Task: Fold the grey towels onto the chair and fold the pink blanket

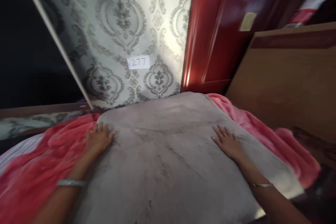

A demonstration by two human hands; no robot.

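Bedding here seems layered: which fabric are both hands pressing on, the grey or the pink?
The grey cushion. Left hand and right hand lie flat on it; the pink blanket spreads beneath.

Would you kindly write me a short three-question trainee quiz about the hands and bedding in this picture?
1. True or false: both hands lie flat, palms down, on the large grey plush pillow.
2. What lies under the pillow? A) pink fleece blanket B) green towel C) bare wood
3. Fill in: the white label on the patterned wallpaper reads ___.

Key:
1. True: the left hand and right hand rest open on it.
2. A, the pink fleece blanket.
3. 277, on the white label.
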